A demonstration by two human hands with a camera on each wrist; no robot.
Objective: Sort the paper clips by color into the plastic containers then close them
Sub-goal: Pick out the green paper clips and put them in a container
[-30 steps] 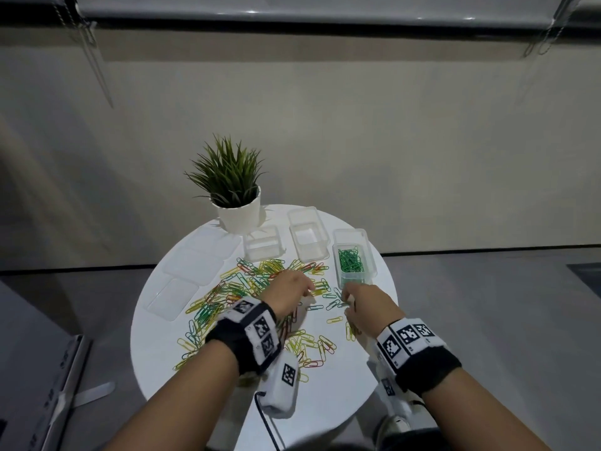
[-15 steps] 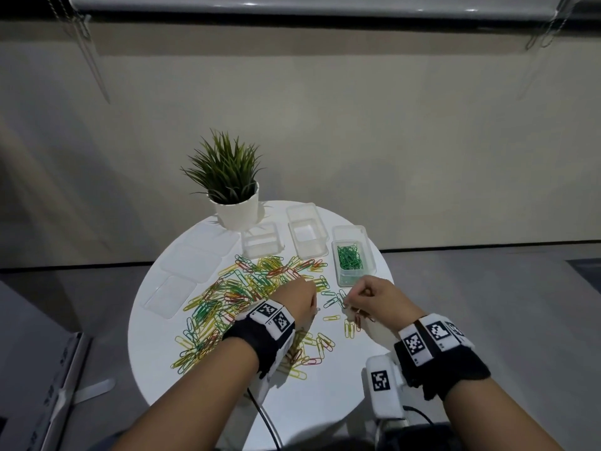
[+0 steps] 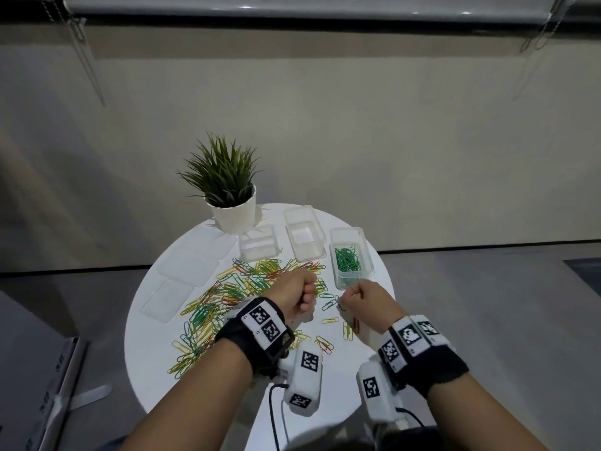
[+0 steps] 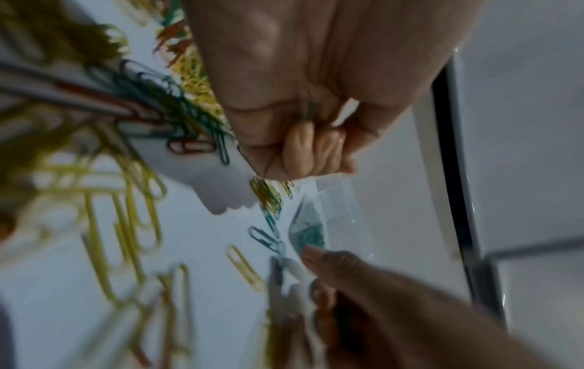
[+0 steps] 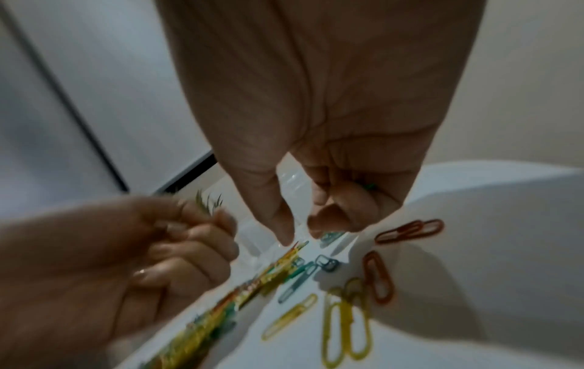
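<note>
Loose paper clips in yellow, green and red lie piled across the round white table. Three clear containers stand at the back: two hold nothing, and the right one holds green clips. My right hand hovers just in front of that container; a green clip hangs from its fingers, and more green shows under them. My left hand is a curled fist above the pile's right edge, with a thin dark clip at its thumb.
A potted plant stands at the back of the table, left of the containers. Clear lids lie flat on the left side. A few yellow and red clips lie beneath my right hand. Grey floor surrounds the table.
My right hand has risen off the table and turned, now pinching a green clip near the green container. My left hand has come up from the pile, curled into a fist.
</note>
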